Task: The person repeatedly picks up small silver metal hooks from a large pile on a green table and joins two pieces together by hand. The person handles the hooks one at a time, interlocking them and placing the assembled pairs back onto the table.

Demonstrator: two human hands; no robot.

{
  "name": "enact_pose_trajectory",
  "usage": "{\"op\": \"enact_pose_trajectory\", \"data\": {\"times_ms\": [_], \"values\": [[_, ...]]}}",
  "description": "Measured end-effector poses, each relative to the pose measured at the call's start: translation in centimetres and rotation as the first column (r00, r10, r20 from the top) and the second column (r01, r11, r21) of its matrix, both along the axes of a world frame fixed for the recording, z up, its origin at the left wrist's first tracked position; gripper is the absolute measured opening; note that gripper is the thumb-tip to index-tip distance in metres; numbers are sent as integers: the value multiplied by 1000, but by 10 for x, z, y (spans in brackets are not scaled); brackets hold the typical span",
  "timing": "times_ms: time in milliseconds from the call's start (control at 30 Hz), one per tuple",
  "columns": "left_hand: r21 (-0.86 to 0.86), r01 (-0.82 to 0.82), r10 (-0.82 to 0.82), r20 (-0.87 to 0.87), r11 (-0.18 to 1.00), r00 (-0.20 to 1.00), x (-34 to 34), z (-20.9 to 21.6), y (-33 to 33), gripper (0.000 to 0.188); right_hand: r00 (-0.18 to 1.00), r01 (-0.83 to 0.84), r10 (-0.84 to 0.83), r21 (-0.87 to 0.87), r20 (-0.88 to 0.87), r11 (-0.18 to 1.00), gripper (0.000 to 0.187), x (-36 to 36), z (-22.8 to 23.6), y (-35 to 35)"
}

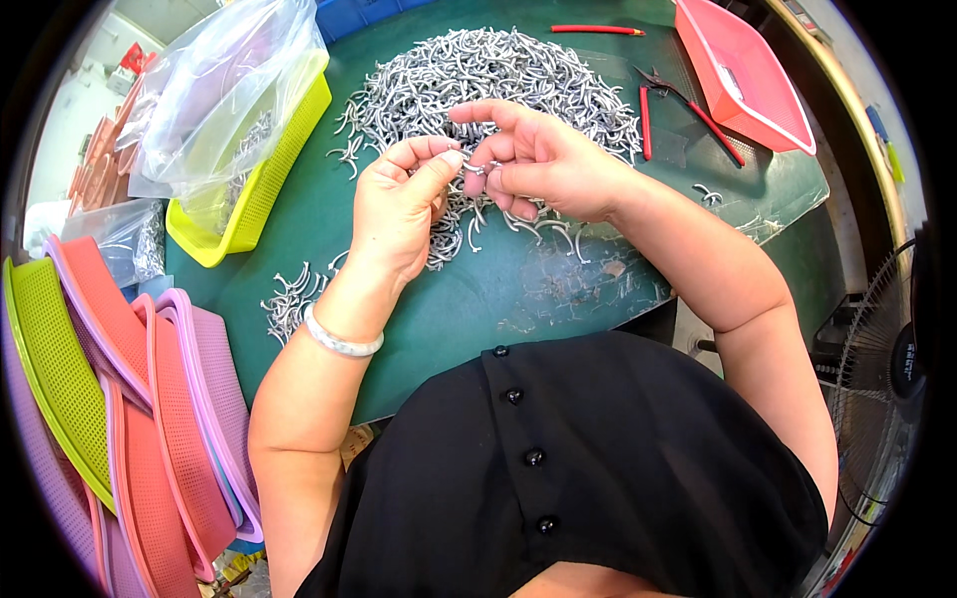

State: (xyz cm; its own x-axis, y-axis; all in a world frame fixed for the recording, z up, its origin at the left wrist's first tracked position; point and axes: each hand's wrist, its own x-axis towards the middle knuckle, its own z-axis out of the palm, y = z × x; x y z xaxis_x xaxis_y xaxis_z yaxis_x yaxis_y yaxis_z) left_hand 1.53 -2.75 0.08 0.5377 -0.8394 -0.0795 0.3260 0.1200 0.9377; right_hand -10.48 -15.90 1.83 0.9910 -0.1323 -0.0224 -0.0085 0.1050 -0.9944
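A big heap of small curved grey metal pieces (pixel 488 75) covers the far middle of the green table (pixel 449 319). Over its near side, my two hands meet around one such curved metal piece (pixel 474 168). My left hand (pixel 404 204) pinches one end between thumb and forefinger. The other end sits between the thumb and fingers of my right hand (pixel 553 164), whose forefinger is stretched out to the left. A smaller pile of the pieces (pixel 292 299) lies beside my left wrist, which wears a pale bangle (pixel 342 335).
A yellow-green basket (pixel 254 199) with plastic bags (pixel 224 90) stands at left, above stacked pink and purple baskets (pixel 179 429). Red-handled pliers (pixel 688 108), a red pen-like stick (pixel 598 30) and a pink basket (pixel 748 85) lie far right. A fan (pixel 877 359) stands at right.
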Motion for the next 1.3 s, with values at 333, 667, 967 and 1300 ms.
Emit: {"op": "enact_pose_trajectory", "data": {"times_ms": [333,667,967,1300], "values": [[322,-55,-112,476,945,872,26,41,47,10,991,-104,93,111,96,988,57,1,-4,-4],[452,-256,-127,660,854,740,33,31,95,24,982,-101,94,35,163,994,64,0,-2,8],[313,45,-220,551,949,805,-11,29,16,13,978,-51,35,75,204,996,65,-1,-3,8],[43,13,-28,347,999,937,-10,15,2,7,983,-45,19,136,185,990,77,0,1,2]]}}
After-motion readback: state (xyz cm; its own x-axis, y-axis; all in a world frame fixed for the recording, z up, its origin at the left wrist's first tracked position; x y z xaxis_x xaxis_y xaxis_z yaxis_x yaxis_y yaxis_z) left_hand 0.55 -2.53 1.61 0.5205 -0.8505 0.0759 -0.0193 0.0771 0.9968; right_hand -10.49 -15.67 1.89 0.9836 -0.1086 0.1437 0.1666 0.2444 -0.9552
